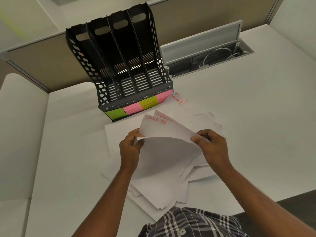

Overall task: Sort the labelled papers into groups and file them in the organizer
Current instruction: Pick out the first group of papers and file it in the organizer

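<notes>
A black four-slot organizer (102, 93) stands at the back of the desk, with nothing showing in its slots. Sticky labels run along its front: green "HR" (114, 114), pink "SPORTS" (132, 108), green (148, 103), pink (162, 97). My left hand (130, 148) and my right hand (209, 145) each pinch an edge of a small fanned set of white sheets marked "SPORTS" in red (164, 130), lifted above a loose pile of white papers (153, 183). Another "SPORTS" sheet (177, 101) lies by the organizer's right front corner.
An open cable hatch (205, 57) with wires sits in the desk behind the organizer on the right. A brown partition (51, 65) runs along the back. The desk's front edge (256, 199) is close to my checked shirt.
</notes>
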